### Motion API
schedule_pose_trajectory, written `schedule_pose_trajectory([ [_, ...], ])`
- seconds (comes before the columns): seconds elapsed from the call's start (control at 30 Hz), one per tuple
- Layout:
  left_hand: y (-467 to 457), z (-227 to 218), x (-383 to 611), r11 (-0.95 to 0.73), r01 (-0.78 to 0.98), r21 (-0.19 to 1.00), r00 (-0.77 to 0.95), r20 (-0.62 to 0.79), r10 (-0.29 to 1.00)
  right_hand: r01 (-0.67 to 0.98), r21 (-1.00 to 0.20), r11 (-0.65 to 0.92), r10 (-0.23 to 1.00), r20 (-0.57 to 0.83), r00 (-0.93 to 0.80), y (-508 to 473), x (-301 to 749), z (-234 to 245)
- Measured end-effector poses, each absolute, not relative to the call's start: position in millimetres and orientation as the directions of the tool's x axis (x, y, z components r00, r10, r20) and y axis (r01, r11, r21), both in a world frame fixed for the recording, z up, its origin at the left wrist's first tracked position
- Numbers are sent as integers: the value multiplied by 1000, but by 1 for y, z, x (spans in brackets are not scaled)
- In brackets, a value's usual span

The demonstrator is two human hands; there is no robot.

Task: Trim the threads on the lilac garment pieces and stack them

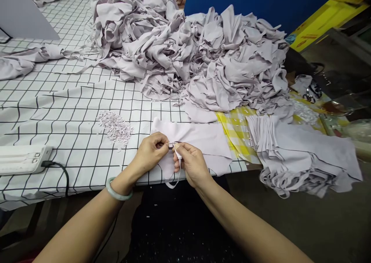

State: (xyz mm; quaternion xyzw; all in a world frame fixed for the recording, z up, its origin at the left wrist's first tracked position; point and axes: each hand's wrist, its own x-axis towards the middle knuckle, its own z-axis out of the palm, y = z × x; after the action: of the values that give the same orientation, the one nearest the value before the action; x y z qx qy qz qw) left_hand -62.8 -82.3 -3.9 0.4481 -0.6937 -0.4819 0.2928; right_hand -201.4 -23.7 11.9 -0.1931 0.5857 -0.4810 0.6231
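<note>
A pale lavender fabric piece lies at the table's front edge, under and between my hands. My left hand, with a pale green bangle on its wrist, is closed, thumb and forefinger pinching one end of a small pale tab. Close against it on the right, my right hand is closed on a narrow strap, which hangs below the fingers in a loop. A small dark part shows between the fingertips; its kind is too small to tell. Left of my hands lies a heap of tiny pale clippings.
A large heap of lavender fabric pieces fills the back. Stacked pieces with straps overhang the front edge at right, beside a yellow checked cloth. A white power bank with a black cable sits at left on the checked tablecloth.
</note>
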Motion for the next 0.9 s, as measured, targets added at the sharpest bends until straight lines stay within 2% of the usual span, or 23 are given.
schedule_pose_trajectory([
  [0.73,-82,-3,-63,171,-347,922,-449,-3,-894,351,-800,486,-814,-561,-152,-24,-198,11],
  [0.9,-83,-2,-61,166,-341,925,-470,-15,-883,349,-745,568,-792,-611,-15,-30,-206,17],
])
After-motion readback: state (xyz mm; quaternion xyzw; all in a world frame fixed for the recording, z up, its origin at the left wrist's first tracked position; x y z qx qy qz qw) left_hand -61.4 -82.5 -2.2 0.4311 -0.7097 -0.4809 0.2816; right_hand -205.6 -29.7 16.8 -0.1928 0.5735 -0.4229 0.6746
